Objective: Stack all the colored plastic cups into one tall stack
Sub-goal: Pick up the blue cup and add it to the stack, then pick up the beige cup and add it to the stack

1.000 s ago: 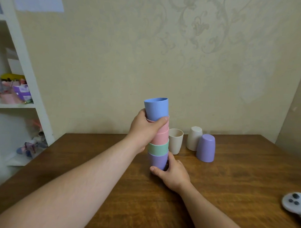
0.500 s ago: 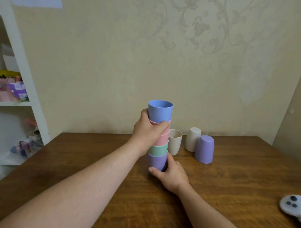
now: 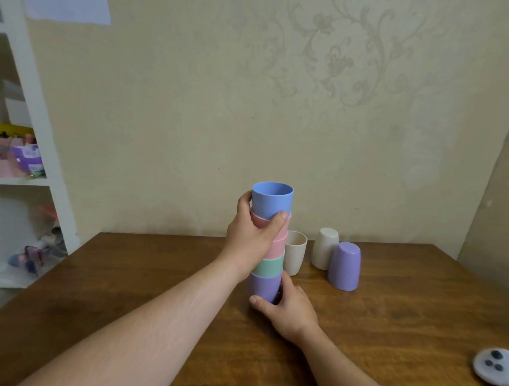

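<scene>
A stack of cups stands upright on the wooden table: a purple cup at the bottom, a green cup, pink cups, and a blue cup on top. My left hand wraps the upper part of the stack around the pink cups and the blue cup's base. My right hand grips the purple bottom cup. Beside the stack stand an upright beige cup, an upside-down white cup and an upside-down purple cup.
A white game controller lies at the table's right front edge. A white shelf unit with cluttered items stands on the left. The wall runs directly behind the table.
The blue cup has sunk a little deeper into the stack and sits straighter. Both hands keep their hold in about the same places.
</scene>
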`<state>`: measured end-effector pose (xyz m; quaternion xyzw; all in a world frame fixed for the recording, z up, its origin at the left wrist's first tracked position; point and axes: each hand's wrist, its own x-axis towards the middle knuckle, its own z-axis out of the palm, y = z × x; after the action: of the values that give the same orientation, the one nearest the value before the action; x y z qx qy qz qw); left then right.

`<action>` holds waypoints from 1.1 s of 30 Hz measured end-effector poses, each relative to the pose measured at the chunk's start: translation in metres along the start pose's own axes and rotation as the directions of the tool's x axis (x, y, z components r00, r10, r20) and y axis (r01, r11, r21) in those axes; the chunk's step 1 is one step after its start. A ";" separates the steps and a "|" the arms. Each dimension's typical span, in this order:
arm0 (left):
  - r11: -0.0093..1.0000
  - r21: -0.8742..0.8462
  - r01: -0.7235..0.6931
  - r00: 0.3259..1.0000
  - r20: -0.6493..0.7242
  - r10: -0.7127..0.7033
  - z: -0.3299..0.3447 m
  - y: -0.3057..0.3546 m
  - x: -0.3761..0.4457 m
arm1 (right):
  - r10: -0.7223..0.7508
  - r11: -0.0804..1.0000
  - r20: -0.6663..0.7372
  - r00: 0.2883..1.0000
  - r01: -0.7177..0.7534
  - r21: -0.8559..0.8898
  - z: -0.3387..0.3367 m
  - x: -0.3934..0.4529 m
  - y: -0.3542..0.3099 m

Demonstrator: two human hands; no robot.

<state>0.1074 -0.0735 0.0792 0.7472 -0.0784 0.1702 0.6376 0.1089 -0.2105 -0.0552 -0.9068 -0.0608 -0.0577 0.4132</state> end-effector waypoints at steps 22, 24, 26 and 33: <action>0.977 0.178 0.116 0.992 -0.067 -0.106 -0.010 -0.135 -0.041 | 0.228 0.895 -0.171 0.958 -0.138 0.423 -0.012 0.014 0.003; 0.979 0.173 0.112 0.993 -0.067 -0.101 -0.010 -0.135 -0.041 | 0.200 0.928 -0.369 0.907 -0.054 0.370 -0.029 0.030 -0.003; 0.979 0.173 0.110 0.993 -0.064 -0.100 -0.011 -0.135 -0.041 | 0.068 0.982 -0.474 0.878 0.025 0.187 -0.045 0.049 -0.013; 0.984 0.160 0.077 0.994 -0.084 -0.064 -0.011 -0.140 -0.041 | 0.038 0.856 -0.152 0.988 -0.111 -0.506 -0.047 0.093 -0.031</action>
<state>0.1147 -0.0420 -0.0633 0.7919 -0.0126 0.1827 0.5825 0.1934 -0.2198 0.0127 -0.9795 0.0206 -0.1176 0.1623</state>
